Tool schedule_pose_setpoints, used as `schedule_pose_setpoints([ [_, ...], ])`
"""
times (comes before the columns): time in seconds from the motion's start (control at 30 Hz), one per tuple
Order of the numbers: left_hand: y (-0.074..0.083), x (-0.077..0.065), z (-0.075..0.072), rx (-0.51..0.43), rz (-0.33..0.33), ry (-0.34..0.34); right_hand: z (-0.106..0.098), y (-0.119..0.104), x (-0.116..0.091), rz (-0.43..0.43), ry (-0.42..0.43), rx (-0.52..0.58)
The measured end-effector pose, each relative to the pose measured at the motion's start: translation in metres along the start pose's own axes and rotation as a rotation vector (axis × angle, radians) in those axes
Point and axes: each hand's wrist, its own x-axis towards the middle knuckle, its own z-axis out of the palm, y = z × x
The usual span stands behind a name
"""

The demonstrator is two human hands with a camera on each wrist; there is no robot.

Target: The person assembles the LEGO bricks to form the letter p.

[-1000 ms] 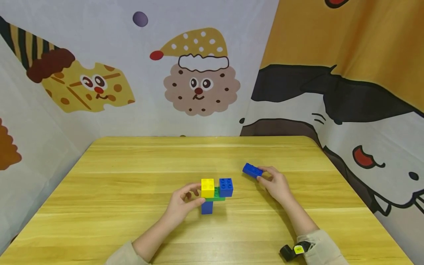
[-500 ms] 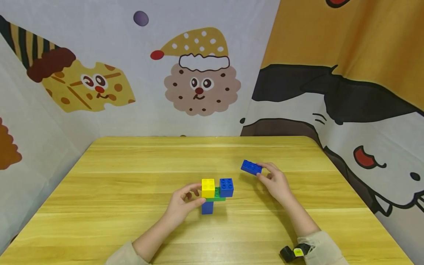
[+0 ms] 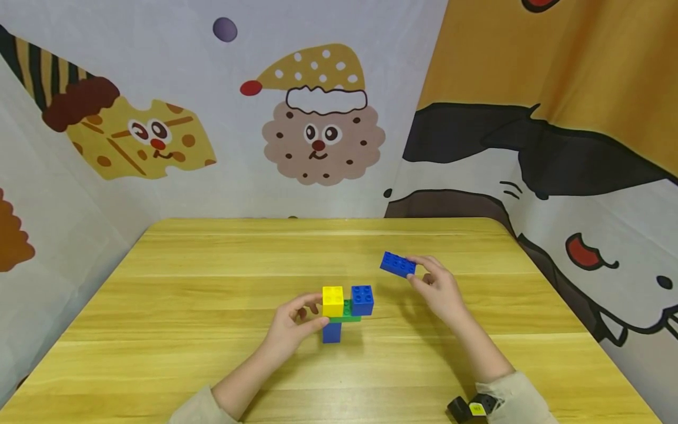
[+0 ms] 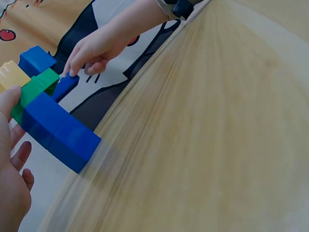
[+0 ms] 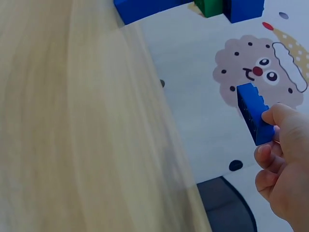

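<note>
A small stack of toy building blocks stands upright on the table. At its base, two blue blocks (image 4: 62,131) show in the left wrist view. A flat green block (image 3: 349,318) lies across them, bearing a yellow block (image 3: 332,301) on the left and a square blue block (image 3: 362,300) on the right. My left hand (image 3: 288,327) grips the stack from the left, thumb near the yellow and green blocks. Beyond the stack to the right, my right hand (image 3: 439,292) pinches a long blue block (image 3: 398,265) by its right end, studs up, above the table.
The wooden table (image 3: 212,247) reaches back to a wall covering (image 3: 233,194) with cartoon prints. A black device (image 3: 472,406) with a yellow label sits at the right sleeve (image 3: 516,397).
My right hand has lifted the long blue block a little and shifted it left, turning its studded top more into view. The left hand and the stack stay where they were.
</note>
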Motion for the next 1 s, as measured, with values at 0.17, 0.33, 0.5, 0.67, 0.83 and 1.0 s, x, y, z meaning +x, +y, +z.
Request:
schedule_pose_setpoints([
  [0.17,0.000,0.000,0.000,0.000,-0.004,0.000,0.000,-0.009,-0.001,-0.014,0.005,0.012],
  [0.33,0.000,0.001,0.000,-0.004,0.000,0.000,-0.001,-0.029,-0.004,-0.032,-0.004,0.016],
  [0.5,-0.002,0.001,0.000,-0.002,0.033,0.003,-0.004,-0.062,-0.010,-0.079,0.005,0.002],
  [0.67,-0.002,0.000,0.001,0.002,0.043,0.006,-0.005,-0.076,-0.013,-0.114,0.011,0.006],
  [0.83,-0.001,-0.001,0.001,0.000,0.041,0.006,-0.005,-0.084,-0.016,-0.147,0.022,0.035],
  [1.0,0.000,-0.001,0.001,-0.004,0.026,0.007,-0.004,-0.092,-0.018,-0.177,0.023,0.065],
])
